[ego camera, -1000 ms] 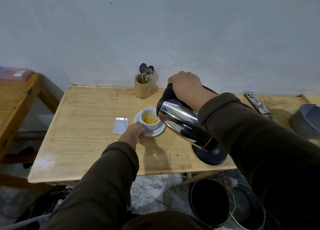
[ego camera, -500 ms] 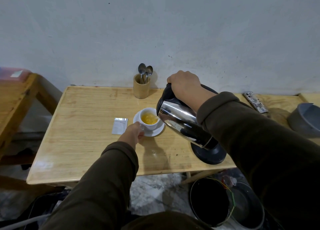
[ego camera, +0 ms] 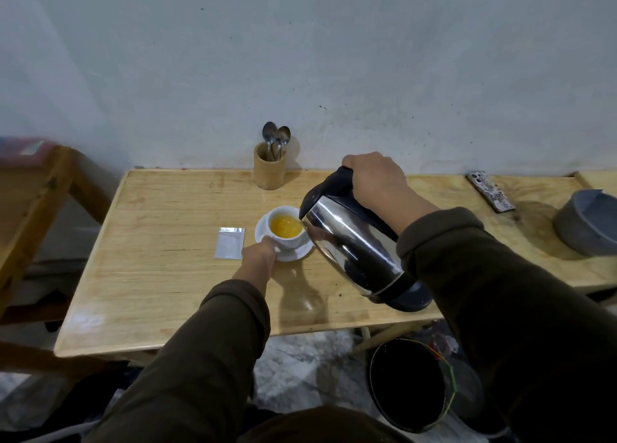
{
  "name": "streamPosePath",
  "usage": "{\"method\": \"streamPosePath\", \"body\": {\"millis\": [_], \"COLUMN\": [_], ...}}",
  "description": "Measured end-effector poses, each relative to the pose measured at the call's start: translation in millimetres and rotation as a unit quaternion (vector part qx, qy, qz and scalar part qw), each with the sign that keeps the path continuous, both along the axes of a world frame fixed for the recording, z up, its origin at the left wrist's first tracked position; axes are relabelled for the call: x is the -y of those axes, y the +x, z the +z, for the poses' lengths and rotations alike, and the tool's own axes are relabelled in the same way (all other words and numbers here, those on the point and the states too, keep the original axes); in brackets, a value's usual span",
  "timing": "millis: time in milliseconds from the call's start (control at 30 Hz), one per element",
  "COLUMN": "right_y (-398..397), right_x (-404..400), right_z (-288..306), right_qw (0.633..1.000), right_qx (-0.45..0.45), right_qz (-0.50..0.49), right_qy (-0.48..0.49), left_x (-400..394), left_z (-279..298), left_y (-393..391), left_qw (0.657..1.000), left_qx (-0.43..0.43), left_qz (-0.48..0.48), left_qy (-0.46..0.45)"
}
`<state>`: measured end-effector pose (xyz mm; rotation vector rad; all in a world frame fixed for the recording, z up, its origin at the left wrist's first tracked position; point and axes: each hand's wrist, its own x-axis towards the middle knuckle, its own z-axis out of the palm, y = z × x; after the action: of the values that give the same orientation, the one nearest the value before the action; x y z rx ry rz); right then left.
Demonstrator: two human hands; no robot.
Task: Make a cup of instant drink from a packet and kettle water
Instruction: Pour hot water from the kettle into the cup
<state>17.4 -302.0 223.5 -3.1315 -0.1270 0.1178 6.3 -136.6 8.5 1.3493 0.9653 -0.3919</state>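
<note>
Gripping the black handle of the steel kettle [ego camera: 350, 242], the right hand [ego camera: 377, 179] is clenched around it and holds the kettle tipped, its long axis slanting from the base at lower right up to the spout at upper left, the spout just at the rim of the white cup [ego camera: 286, 226]. The left hand [ego camera: 262, 254] is closed on the near side of the cup, which stands upright on its saucer [ego camera: 293, 254] and holds yellow-orange liquid. Just left of the saucer lies the silver packet [ego camera: 229, 243], flat, its long axis running away from the viewer. Behind the cup, against the wall, a wooden holder [ego camera: 269, 172] keeps two spoons [ego camera: 276, 137] upright. Under the kettle's raised bottom sits its dark base [ego camera: 412, 295], close to the counter [ego camera: 160, 275] front edge. Bare wood lies open to the left and in front of the packet. At far right a phone [ego camera: 490, 192] and a grey bowl [ego camera: 587, 222] rest well apart from the cup. Compared with half a second ago, the kettle's tilt and both hands look unchanged.
</note>
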Motion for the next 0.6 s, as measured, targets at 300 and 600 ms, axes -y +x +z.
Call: {"method": "streamPosePath", "body": {"millis": [300, 600], "right_y": [-42.8, -102.4], "right_x": [74.9, 119.2], "right_z": [-24.2, -56.2], "right_qw": [0.956, 0.836], "right_qx": [0.059, 0.178], "right_qz": [-0.199, -0.32], "right_qy": [0.207, 0.409], "left_x": [32.4, 52.2], "left_z": [37.6, 30.6], "left_y": [-33.1, -47.7], "left_qw": [0.931, 0.749], "left_qx": [0.04, 0.055], "left_qz": [-0.238, -0.453], "left_qy": [0.272, 0.481]}}
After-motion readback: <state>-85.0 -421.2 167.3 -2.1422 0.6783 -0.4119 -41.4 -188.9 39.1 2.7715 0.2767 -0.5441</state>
